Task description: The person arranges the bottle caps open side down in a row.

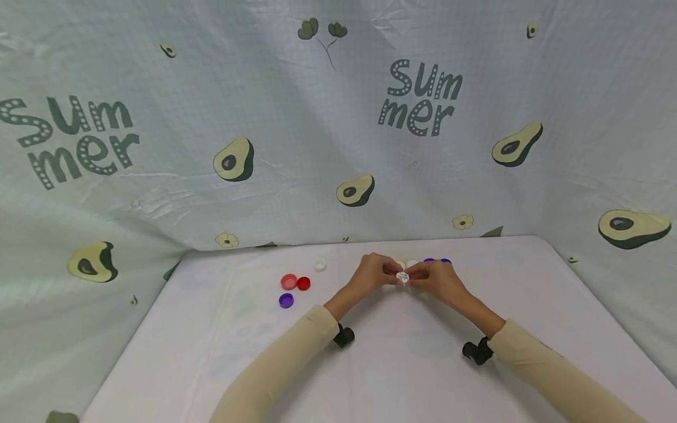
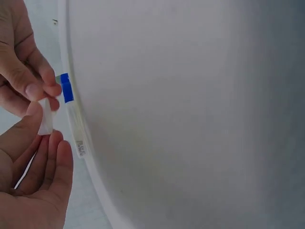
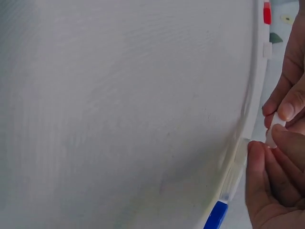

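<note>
Both hands meet near the back of the table around a small white cap (image 1: 403,277) with dark print on its face. My left hand (image 1: 372,274) pinches it from the left, and my right hand (image 1: 438,279) pinches its other side. Seen edge-on in the left wrist view, the white cap (image 2: 46,117) sits between the thumbs and fingertips of both hands. Fingers cover part of the white cap (image 3: 277,125) in the right wrist view. Just behind the hands lie a cream lid (image 1: 400,264) and a white lid (image 1: 412,264), both partly hidden.
Two blue lids (image 1: 446,260) lie behind my right hand. Left of the hands are a pink-red lid (image 1: 288,281), a smaller red cap (image 1: 304,283), a purple lid (image 1: 286,300) and a whitish cap (image 1: 319,265). A printed cloth (image 1: 296,147) hangs behind the table.
</note>
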`<state>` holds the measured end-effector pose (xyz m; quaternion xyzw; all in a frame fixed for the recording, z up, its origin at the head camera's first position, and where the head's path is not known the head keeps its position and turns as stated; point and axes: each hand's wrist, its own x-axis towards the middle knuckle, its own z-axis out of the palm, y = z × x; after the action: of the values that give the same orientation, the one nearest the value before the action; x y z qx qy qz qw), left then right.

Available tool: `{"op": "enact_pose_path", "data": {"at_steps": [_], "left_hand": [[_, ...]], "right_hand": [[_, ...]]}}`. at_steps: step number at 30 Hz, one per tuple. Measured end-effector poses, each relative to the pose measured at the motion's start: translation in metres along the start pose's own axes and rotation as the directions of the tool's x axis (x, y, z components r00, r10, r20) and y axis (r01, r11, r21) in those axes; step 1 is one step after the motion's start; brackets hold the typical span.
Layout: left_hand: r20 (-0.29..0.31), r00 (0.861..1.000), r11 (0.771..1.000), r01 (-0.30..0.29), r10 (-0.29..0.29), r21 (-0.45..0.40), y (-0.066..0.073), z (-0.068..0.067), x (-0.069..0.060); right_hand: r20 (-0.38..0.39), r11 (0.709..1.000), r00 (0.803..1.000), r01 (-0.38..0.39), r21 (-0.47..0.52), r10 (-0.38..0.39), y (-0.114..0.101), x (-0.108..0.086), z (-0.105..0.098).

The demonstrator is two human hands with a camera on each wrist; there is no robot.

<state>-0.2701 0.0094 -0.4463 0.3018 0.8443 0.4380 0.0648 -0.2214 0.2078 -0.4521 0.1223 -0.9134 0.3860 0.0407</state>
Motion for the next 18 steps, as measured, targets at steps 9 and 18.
{"op": "enact_pose_path", "data": {"at_steps": [9,18], "left_hand": [[0.083,0.996,0.986,0.029,-0.043,0.167,0.001,0.004,0.011],[0.087,0.985,0.956,0.120,-0.148,0.269,0.005,0.005,0.013]], "right_hand": [[0.081,0.998,0.996,-0.030,-0.048,0.034,0.000,0.006,0.004],[0.118,0.994,0.992,-0.024,-0.108,0.037,0.004,0.010,0.009]]}}
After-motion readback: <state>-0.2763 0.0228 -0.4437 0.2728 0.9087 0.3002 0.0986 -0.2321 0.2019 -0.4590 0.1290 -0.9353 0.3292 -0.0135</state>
